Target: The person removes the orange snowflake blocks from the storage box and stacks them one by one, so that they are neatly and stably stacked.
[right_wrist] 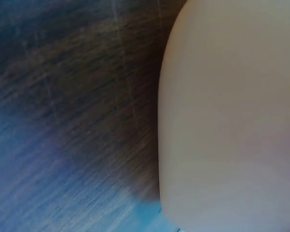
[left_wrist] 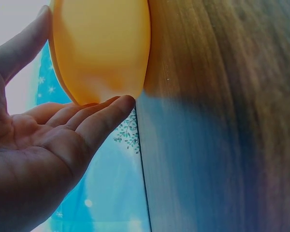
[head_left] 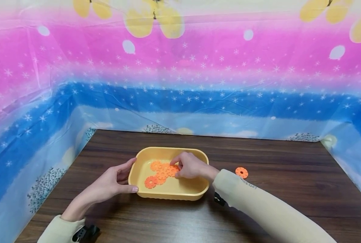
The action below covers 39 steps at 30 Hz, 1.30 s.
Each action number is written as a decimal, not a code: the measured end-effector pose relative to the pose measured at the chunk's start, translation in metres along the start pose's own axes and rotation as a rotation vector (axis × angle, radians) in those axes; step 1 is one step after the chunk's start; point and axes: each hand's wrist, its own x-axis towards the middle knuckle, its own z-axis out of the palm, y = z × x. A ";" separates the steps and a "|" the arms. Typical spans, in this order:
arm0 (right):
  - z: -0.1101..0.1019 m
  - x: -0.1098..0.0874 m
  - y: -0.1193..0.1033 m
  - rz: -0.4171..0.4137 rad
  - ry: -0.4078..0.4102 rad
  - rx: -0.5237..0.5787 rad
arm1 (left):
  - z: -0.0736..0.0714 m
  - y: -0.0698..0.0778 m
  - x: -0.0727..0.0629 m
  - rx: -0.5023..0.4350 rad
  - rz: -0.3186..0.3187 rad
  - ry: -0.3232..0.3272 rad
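A yellow plastic basin (head_left: 174, 196) sits on the dark wooden table. Several orange notched discs (head_left: 151, 182) with small center holes lie inside it, some overlapping. My left hand (head_left: 112, 180) holds the basin's left end, thumb at the front corner and fingers along the end wall. In the left wrist view, that hand (left_wrist: 53, 145) touches the basin (left_wrist: 104, 53) with its thumb and fingertips. Inside the basin, my right hand (head_left: 190, 166) pinches an orange disc at the right of the group with thumb and forefinger. The right wrist view shows the basin's pale outer wall (right_wrist: 232, 116); the hand is hidden there.
One more orange disc (head_left: 241, 172) lies on the table (head_left: 277, 165) to the right of the basin, beyond the right forearm. A printed cloth (head_left: 198, 101) with snowflakes hangs behind the table and along its sides.
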 end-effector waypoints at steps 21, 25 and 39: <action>0.003 0.001 0.001 -0.067 0.008 -0.014 | 0.001 0.002 -0.001 -0.002 -0.007 0.001; 0.005 0.001 0.000 -0.129 0.014 -0.044 | 0.001 0.002 0.000 -0.004 -0.005 0.000; 0.007 -0.002 -0.003 -0.141 -0.021 -0.041 | 0.000 0.003 0.000 -0.010 -0.012 -0.004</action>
